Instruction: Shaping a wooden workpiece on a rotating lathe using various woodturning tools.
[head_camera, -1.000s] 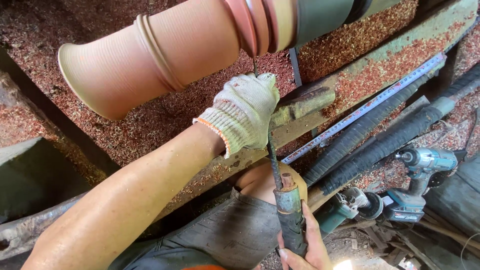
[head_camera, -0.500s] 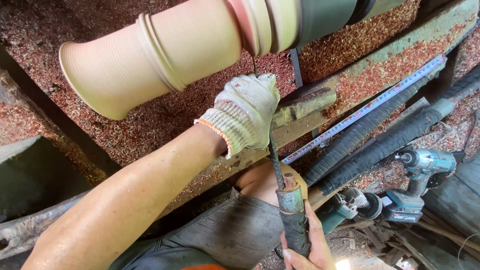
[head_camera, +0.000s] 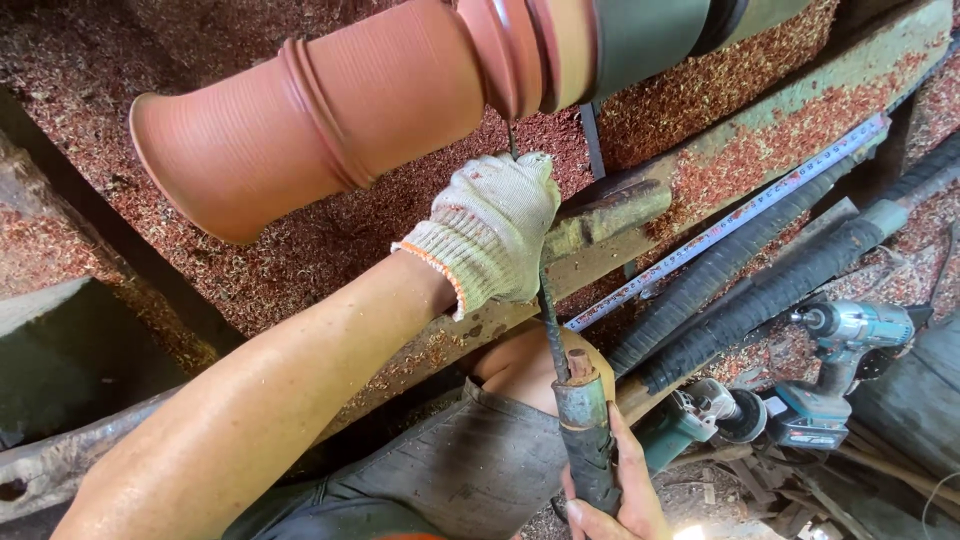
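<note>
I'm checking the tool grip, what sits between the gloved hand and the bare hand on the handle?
In the head view, a dark ribbed metal shaft runs bare from the gloved left hand to the wrapped handle held by the right hand.

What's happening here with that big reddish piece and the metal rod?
A person is working a long chisel against a large reddish wooden piece mounted sideways on a lathe. The gloved left hand steadies the chisel on the tool rest, with its tip at a groove in the wood. The bare right hand grips the handle low down. Red shavings cover the bench, and a cordless drill lies to the right.
</note>
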